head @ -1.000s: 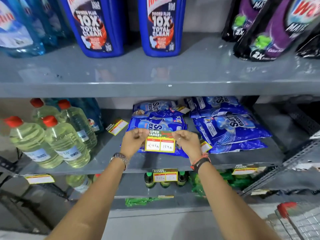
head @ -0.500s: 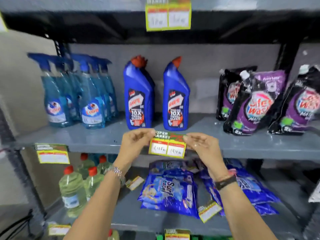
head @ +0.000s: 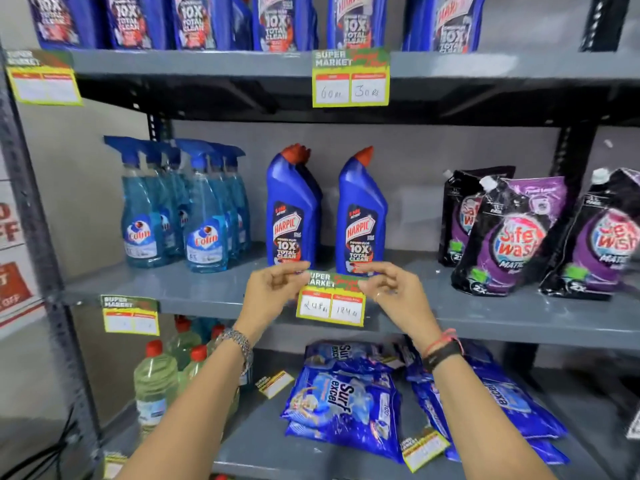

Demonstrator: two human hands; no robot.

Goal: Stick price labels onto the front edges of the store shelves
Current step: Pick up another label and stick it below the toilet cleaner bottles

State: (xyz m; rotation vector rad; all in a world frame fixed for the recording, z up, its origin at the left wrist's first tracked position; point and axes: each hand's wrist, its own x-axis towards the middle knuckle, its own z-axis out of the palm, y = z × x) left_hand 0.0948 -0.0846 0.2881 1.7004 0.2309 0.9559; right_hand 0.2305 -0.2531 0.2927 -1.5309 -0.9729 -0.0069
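A yellow-bordered price label with a green "SUPER MARKET" header and two handwritten prices is pinched at its top corners by both hands. My left hand holds the left corner, my right hand the right. The label hangs in front of the front edge of the middle grey shelf, just below two blue Harpic bottles. I cannot tell whether it touches the edge. Another label sits on the same edge at left, and one on the shelf above.
Blue spray bottles stand left on the middle shelf, purple pouches right. Below lie blue detergent packs, loose labels and red-capped bottles. A grey metal upright frames the left side.
Both hands carried the label up from in front of the lower shelf with the detergent packs to the middle shelf's front edge. The view tilted upward with them.
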